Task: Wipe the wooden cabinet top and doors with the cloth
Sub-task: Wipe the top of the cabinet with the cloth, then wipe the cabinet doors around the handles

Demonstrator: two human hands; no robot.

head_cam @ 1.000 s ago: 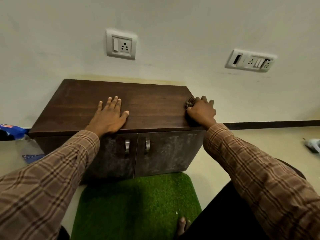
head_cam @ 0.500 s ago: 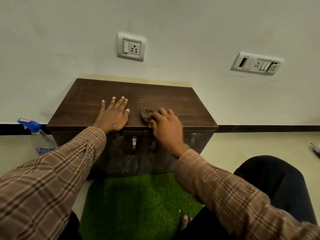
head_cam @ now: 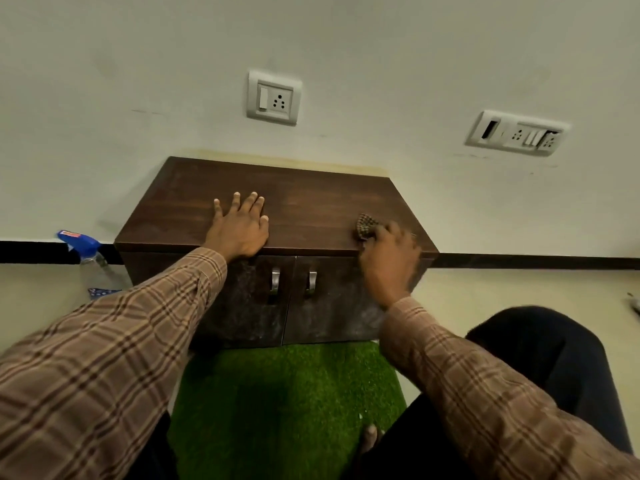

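A low dark wooden cabinet [head_cam: 311, 202] stands against the wall, with two smudged doors [head_cam: 332, 306] and metal handles below its top. My left hand [head_cam: 239, 226] lies flat and open on the top near the front edge, left of centre. My right hand [head_cam: 388, 254] presses a small checked cloth [head_cam: 365, 225] onto the top near the front right corner; the hand is blurred. Most of the cloth is hidden under my fingers.
A spray bottle with a blue head [head_cam: 86, 258] stands on the floor left of the cabinet. A green grass mat [head_cam: 284, 403] lies in front. Two socket plates [head_cam: 273, 98] [head_cam: 516, 133] sit on the wall above. My knee [head_cam: 540, 348] is at the right.
My right hand slid the cloth from the right edge to the middle of the top, then back toward the front right corner. My left hand stayed flat in place.
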